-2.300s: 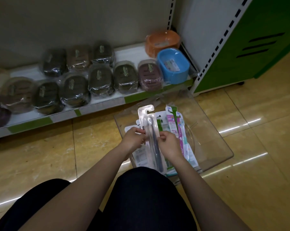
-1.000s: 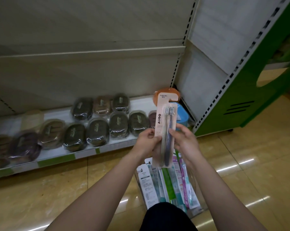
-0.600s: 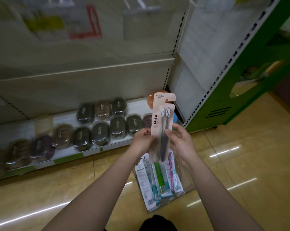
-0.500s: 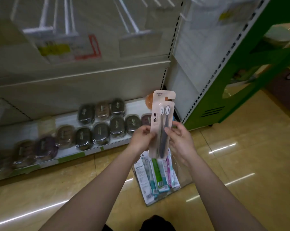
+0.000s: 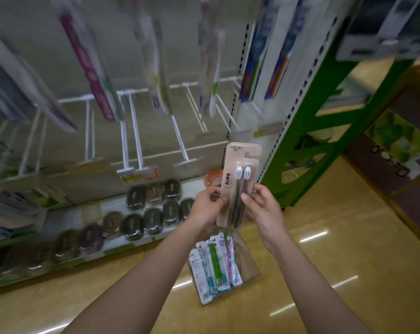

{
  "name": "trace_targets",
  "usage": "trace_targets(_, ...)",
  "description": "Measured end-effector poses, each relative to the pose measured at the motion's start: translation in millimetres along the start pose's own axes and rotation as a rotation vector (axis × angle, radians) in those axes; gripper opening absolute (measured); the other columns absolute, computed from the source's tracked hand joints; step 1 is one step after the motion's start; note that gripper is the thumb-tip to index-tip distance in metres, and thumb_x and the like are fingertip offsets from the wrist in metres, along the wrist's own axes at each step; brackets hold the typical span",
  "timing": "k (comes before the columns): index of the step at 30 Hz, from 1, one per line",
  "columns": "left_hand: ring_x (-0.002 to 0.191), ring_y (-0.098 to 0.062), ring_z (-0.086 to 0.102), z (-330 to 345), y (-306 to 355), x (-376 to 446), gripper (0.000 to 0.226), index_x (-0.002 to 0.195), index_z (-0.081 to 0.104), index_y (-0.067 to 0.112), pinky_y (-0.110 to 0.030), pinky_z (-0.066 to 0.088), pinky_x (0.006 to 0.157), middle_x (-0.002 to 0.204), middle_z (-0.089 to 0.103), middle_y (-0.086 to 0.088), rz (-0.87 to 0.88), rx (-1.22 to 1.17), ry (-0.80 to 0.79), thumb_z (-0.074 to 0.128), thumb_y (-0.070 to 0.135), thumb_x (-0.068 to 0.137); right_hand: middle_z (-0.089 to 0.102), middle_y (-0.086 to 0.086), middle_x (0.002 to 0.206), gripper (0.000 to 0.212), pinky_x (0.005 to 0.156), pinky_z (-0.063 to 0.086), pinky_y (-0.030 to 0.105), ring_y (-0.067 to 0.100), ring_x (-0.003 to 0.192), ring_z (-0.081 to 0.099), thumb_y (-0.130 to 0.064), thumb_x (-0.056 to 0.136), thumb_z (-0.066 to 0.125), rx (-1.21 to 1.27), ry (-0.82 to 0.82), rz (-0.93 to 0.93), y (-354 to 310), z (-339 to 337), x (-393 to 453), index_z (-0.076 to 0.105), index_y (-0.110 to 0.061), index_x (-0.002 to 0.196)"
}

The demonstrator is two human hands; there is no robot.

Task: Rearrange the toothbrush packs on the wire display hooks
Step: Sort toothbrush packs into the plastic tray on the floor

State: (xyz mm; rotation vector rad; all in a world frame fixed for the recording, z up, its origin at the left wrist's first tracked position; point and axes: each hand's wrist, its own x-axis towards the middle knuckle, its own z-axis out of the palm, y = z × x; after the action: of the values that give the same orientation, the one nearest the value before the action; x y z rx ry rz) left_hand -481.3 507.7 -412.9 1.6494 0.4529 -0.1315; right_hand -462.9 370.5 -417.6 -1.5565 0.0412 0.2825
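Observation:
I hold a beige AUBO toothbrush pack [image 5: 237,179] upright in front of me, with two dark brushes in it. My left hand [image 5: 207,206] pinches its left edge and my right hand [image 5: 262,208] grips its right edge. White wire display hooks [image 5: 134,131] jut from the back panel above and left of the pack, several of them bare. Blurred toothbrush packs [image 5: 90,66] hang from higher hooks. On the floor below my hands stands a clear tray [image 5: 248,268] with several more toothbrush packs [image 5: 215,263].
The bottom shelf [image 5: 93,210] carries rows of wrapped dark oval boxes [image 5: 153,220] and an orange tub [image 5: 213,178]. A green shelving unit [image 5: 307,150] stands to the right. Shiny yellow floor tiles [image 5: 336,261] spread right of the tray.
I lifted the beige pack out of the floor tray and raised it to chest height. My view has tilted upward, so the wire hooks and hanging packs now show.

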Motion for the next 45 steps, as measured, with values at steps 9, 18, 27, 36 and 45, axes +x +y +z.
trace_targets(9,0.085,-0.018,0.060,-51.3,141.2,-69.5,0.009,0.091,0.060,0.012,-0.033,0.049,0.087,0.087,0.065,-0.004,0.198,0.063,0.049,0.054,0.005,0.092,0.069,0.003,0.109,0.022,0.086,0.054,0.034,0.017,0.101,0.066,-0.008,0.090,0.060,-0.014,-0.107,-0.186,-151.5,24.0,-37.1,0.057,-0.023,0.106)
trace_targets(18,0.099,-0.030,0.064,-141.1,222.4,-147.8,0.009,0.098,0.061,0.006,-0.040,0.052,0.090,0.103,0.067,-0.018,0.340,0.098,0.135,0.054,0.006,0.093,0.067,-0.004,0.109,0.025,0.094,0.051,0.039,0.012,0.103,0.063,-0.017,0.088,0.063,-0.022,-0.190,-0.331,-257.4,100.9,-85.3,0.056,-0.034,0.105)
trace_targets(27,0.093,-0.019,0.067,-268.1,267.0,-235.2,0.006,0.089,0.061,0.021,-0.038,0.055,0.088,0.096,0.070,-0.003,0.479,0.154,0.274,0.058,0.016,0.092,0.069,0.003,0.111,0.032,0.094,0.052,0.046,0.020,0.104,0.066,-0.012,0.088,0.062,0.048,-0.354,-0.458,-329.4,212.7,-142.6,0.057,-0.019,0.119)
trace_targets(36,0.077,-0.010,0.060,-359.6,300.2,-284.4,0.004,0.090,0.062,0.014,-0.014,0.049,0.069,0.088,0.066,-0.005,0.502,0.281,0.445,0.058,0.015,0.092,0.071,-0.003,0.107,0.026,0.091,0.054,0.042,0.016,0.101,0.067,-0.017,0.088,0.063,-0.033,-0.492,-0.549,-378.6,304.3,-166.0,0.060,-0.024,0.113)
trace_targets(45,0.083,-0.022,0.070,-400.3,300.9,-286.2,0.010,0.095,0.064,0.010,-0.036,0.059,0.076,0.091,0.071,-0.011,0.400,0.251,0.560,0.057,0.016,0.093,0.068,-0.008,0.103,0.022,0.085,0.053,0.026,0.006,0.096,0.063,-0.013,0.090,0.061,-0.165,-0.592,-0.535,-392.3,354.4,-155.6,0.061,-0.022,0.110)
